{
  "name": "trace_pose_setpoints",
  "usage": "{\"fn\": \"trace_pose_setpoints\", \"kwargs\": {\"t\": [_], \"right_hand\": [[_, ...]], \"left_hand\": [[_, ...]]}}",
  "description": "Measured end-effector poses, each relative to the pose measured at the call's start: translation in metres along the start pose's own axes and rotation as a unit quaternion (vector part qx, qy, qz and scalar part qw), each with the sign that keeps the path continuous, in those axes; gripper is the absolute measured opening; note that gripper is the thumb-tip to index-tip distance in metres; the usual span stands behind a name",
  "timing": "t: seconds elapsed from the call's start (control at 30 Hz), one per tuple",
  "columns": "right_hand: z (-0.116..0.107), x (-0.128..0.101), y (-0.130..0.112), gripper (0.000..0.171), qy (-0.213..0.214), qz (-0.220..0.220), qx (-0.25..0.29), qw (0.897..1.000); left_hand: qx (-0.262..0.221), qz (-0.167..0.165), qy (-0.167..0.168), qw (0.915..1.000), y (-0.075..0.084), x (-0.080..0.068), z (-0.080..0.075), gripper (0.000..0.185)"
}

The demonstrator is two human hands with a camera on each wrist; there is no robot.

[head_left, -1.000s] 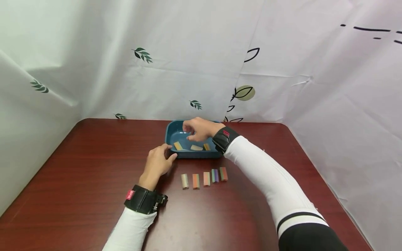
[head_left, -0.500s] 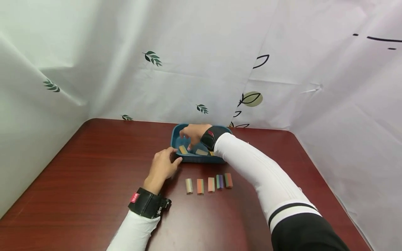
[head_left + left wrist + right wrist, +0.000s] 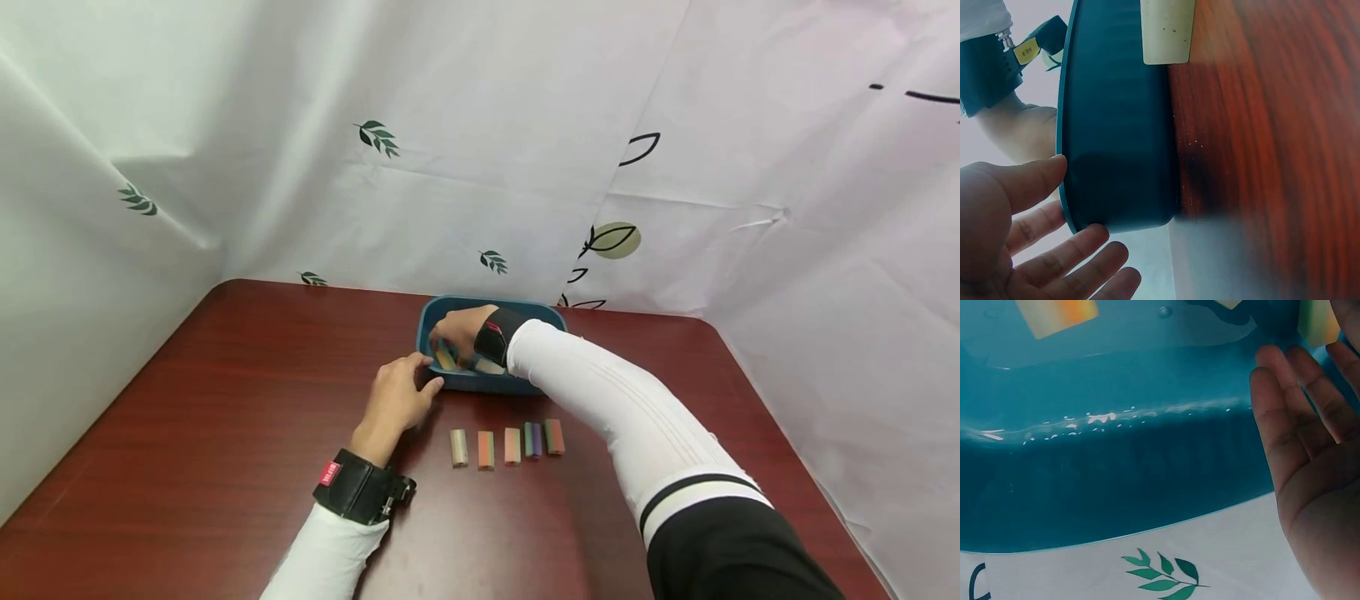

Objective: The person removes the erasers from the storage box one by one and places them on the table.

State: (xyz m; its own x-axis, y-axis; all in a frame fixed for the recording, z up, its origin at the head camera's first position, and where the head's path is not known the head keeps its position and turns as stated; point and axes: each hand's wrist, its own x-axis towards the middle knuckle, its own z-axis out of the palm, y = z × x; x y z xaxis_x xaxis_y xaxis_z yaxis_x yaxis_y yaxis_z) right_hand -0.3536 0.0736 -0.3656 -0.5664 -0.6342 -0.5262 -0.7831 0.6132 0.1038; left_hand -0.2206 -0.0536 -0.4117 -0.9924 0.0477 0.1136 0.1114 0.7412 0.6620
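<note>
1. Facing a white curtain across a red-brown table.
2. Resting left hand, fingers loose, against the blue tub, likely for steadying.
3. Reaching right hand inside, near a yellow block; leaving any pinch impossible to tell.
4. Showing five mostly two-tone blocks right of left hand, perhaps lined up for visibility.

White printed sheeting backs a reddish table.
</note>
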Motion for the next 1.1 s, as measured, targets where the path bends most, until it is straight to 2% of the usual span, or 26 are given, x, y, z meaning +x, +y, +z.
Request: {"fn": "trace_pose_setpoints", "kwargs": {"t": [0.17,0.33,0.73,1.1], "right_hand": [[-0.0029,-0.0017,-0.0006,0.056,0.006,-0.001,0.015,1.000],[-0.0027,-0.0038,-0.0015,0.044,0.013,-0.005,0.037,0.999],[0.0038,-0.0038,-0.0041,0.021,0.056,-0.019,0.092,0.994],[0.0035,-0.0060,-0.0025,0.023,0.077,-0.034,0.153,0.985]], "left_hand": [[-0.001,0.002,0.004,1.0000,0.0014,0.0010,-0.0022,0.040],[0.003,0.002,0.000,1.0000,0.0007,0.0019,-0.0014,0.041],[0.000,0.000,0.000,1.0000,0.0025,-0.0006,0.0015,0.040],[0.006,-0.002,-0.004,1.0000,0.0021,0.0007,0.0004,0.039]]}}
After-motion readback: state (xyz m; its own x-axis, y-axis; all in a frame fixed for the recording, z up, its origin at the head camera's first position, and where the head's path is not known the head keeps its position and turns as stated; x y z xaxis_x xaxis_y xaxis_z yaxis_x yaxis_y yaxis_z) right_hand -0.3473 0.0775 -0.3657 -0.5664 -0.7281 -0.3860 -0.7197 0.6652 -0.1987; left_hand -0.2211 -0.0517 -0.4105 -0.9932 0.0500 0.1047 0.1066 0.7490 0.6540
